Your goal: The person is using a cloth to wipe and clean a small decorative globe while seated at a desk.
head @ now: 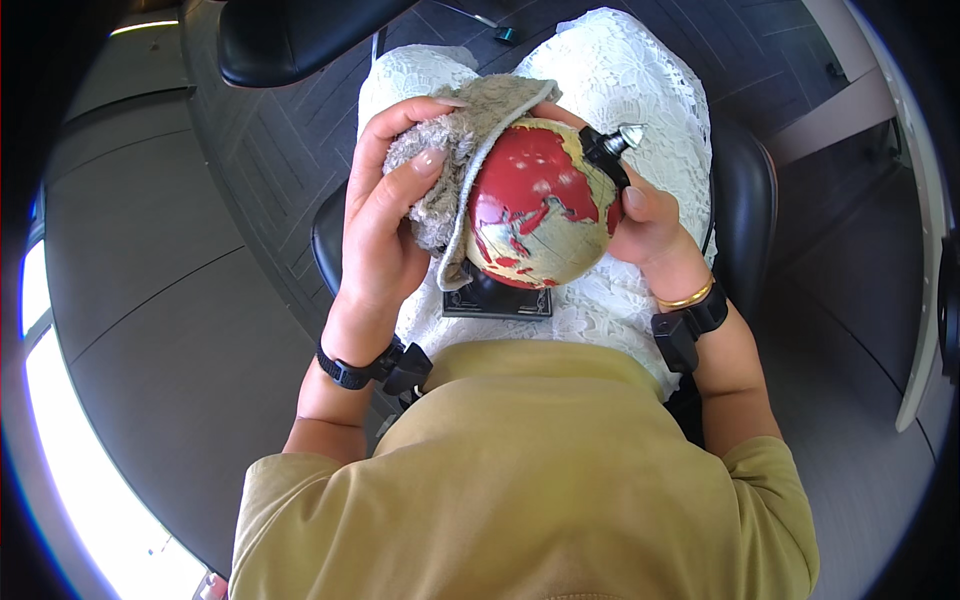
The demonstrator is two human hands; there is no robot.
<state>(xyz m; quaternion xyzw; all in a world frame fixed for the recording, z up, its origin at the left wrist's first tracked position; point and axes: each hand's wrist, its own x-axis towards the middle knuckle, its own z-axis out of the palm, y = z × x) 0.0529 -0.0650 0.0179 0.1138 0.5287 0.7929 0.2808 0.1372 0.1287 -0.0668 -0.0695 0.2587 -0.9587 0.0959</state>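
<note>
A small desk globe (540,202) with red land and cream sea lies tilted over my lap. My left hand (394,199) grips a grey-brown plush cloth (442,157), whose pale edge rests against the globe's left side. My right hand (649,221) holds the globe at its right, by the black support arm (606,154) with a silver pointed finial (631,136). Some of the right fingers are hidden behind the globe. Below the globe, its black square base (499,301) with silver ornament sits on the white lace skirt (600,67).
A black padded seat (292,37) stands at the upper left. Black chair edges (742,195) flank my lap. A small teal-and-black object (505,34) lies on the dark herringbone floor (292,142). A pale curved furniture frame (911,247) runs down the right side.
</note>
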